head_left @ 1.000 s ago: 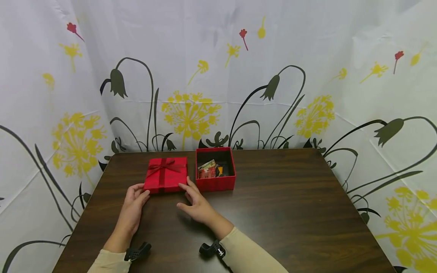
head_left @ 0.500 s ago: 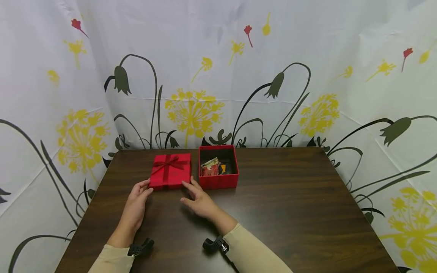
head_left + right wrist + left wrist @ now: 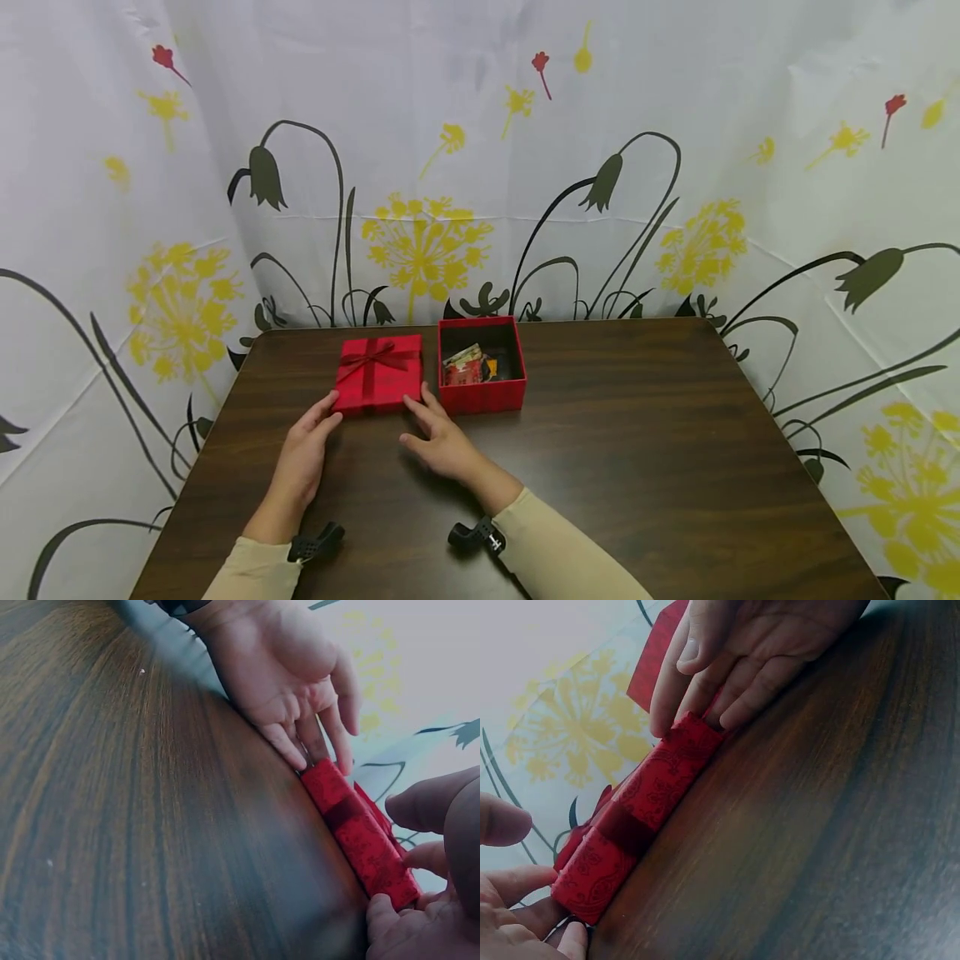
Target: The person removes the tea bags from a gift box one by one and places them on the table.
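Observation:
A flat red gift box lid (image 3: 393,385) with a dark red ribbon bow (image 3: 378,354) lies on the table, between my two hands. At its near left corner my left hand (image 3: 302,450) touches the side, its fingers (image 3: 525,885) loosely extended. My right hand (image 3: 446,446) rests extended fingers against the lid's right side near the front corner, thumb apart from it. Just right of the lid stands the open red box (image 3: 483,398) with a dark inside. Several small colourful packets (image 3: 463,368) lie in it, too small to identify.
The dark wooden table (image 3: 637,467) stretches far to the right of the box. Behind it hangs a white curtain (image 3: 465,108) with printed flowers, close to the table's back edge. A black wrist mount (image 3: 318,543) sits on each wrist.
The lid has shifted slightly right towards the open box and a little away from me, with both hands staying at its sides. The head view has moved slightly too.

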A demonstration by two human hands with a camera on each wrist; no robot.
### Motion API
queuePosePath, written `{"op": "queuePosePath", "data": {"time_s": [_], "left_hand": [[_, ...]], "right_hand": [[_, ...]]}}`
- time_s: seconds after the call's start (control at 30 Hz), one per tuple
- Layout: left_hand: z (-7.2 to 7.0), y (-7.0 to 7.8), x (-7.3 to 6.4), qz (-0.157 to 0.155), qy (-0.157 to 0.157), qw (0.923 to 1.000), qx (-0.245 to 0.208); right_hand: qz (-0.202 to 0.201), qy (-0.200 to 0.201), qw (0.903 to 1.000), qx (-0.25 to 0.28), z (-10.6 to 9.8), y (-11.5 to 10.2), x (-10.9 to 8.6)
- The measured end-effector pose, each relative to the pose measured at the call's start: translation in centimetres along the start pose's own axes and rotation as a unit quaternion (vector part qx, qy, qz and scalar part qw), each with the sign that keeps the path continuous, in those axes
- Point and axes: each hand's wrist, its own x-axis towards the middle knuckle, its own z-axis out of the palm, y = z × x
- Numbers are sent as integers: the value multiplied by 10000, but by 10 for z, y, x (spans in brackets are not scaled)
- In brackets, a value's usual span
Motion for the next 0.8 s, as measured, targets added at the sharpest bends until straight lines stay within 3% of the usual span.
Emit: {"op": "queuePosePath", "data": {"time_s": [0.3, 0.8], "left_hand": [[2, -3, 2, -3, 88, 9997, 238], [-2, 7, 1, -235, -17, 9982, 544]], "right_hand": [[-176, 8, 9998, -84, 1, 1, 0], [-501, 43, 9965, 672, 5, 4, -2]]}}
